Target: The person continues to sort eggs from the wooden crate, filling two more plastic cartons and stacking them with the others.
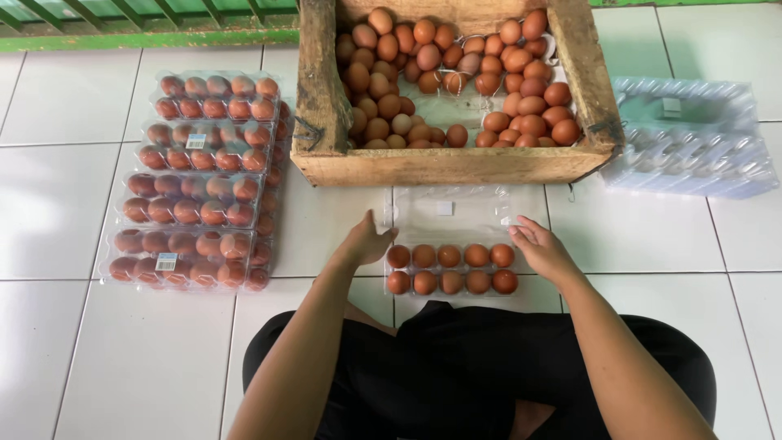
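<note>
1. Your left hand point(368, 241) rests at the left end of the clear plastic egg carton point(450, 269), fingers loosely spread and touching its open lid point(456, 213); it clamps on nothing.
2. Your right hand point(539, 248) sits at the carton's right end, fingers open and laid against the lid's edge; nothing is gripped.
3. The carton lies on the white tiled floor point(635, 236) just in front of your knees; its tray holds ten brown eggs point(450, 256) in two rows of five; the lid is folded back toward the wooden crate point(444, 163).
4. The crate, just beyond the carton, holds loose brown eggs heaped at both sides.
5. To your left lie filled, closed cartons point(195, 175) in stacks; to your right, beside the crate, a pile of empty clear cartons point(692, 138).
</note>
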